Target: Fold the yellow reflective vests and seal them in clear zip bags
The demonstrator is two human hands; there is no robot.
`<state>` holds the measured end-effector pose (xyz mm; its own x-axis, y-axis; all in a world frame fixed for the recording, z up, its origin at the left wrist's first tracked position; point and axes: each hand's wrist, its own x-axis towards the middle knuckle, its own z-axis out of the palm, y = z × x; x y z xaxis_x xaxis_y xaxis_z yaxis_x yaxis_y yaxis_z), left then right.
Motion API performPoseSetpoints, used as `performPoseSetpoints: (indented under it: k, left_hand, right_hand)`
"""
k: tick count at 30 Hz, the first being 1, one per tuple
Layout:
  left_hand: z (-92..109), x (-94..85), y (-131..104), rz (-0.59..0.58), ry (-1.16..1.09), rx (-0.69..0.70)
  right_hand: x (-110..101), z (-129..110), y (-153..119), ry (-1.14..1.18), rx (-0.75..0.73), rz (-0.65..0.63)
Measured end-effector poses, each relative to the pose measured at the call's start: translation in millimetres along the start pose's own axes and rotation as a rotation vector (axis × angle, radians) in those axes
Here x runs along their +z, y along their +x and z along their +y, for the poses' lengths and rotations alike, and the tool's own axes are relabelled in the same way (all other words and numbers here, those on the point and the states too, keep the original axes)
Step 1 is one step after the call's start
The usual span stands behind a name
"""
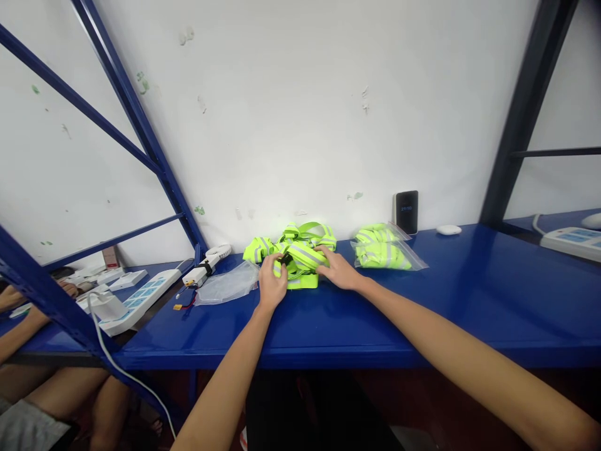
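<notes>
A bundle of fluorescent yellow-green straps with silver reflective stripes (305, 255) lies on the blue table (375, 319). My left hand (272, 282) grips its left side, close to a black buckle (285, 258). On the opposite side, my right hand (340, 270) has its thumb and fingers closed around the folded strap. More loops of the same webbing lie behind, toward the wall. Right of my hands sits a clear zip bag (413, 260) packed with similar yellow-green straps. An unfilled-looking clear plastic bag (228, 285) lies flat beside my left hand.
A phone (406, 213) leans on the wall, near a small white case (449, 230). At left are a white handheld fan (216, 252), a wired connector (178, 307), a power strip (145, 300) and blue frame bars. Another person's hands (66, 289) are at far left.
</notes>
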<state>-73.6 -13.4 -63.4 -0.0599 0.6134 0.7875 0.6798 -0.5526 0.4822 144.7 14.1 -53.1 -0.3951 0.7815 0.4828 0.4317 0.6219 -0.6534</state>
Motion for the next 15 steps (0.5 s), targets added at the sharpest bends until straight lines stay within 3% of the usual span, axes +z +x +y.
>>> performPoseSetpoints:
  k: [2,7,9,12,15]
  left_hand:
    - [4,-1.5,-2,0.029,0.092,0.099]
    - [6,-1.3,-7,-0.031,0.236,0.305]
    - [6,0.7,-8,-0.059,0.228,0.361]
    - [6,3.3,-8,-0.028,0.145,0.328]
    - [8,2.4,-7,0.052,0.04,0.134]
  right_hand:
    - [1,-3,-3,0.078,-0.058,-0.041]
    - [2,-4,0,0.073,-0.127,0.09]
    - [3,-5,1,0.034,-0.178,0.038]
    - [8,-11,-2,0.032,-0.248,-0.036]
    - [14,-19,-5,0.026,-0.3,-0.009]
